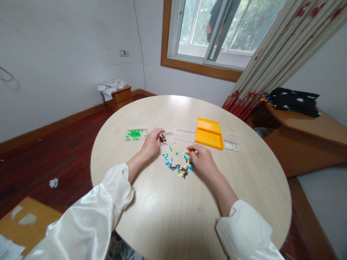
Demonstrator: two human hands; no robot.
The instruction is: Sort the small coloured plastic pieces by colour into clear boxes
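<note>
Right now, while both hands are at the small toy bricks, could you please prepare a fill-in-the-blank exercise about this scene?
The left hand reaches to the clear tray holding ____ bricks.
The hinged yellow-orange case is not closed but ____.
The hand at the loose, mixed-colour bricks is the ____ one.
Missing words: brown; open; right.

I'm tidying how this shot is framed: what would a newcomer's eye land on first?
Probably the open orange-yellow case, right of centre on the round table. Next would come the vivid green pieces in a clear tray at the row's left end, then the loose scatter of blue, brown, yellow and pale pieces just below the picture's middle.
</note>
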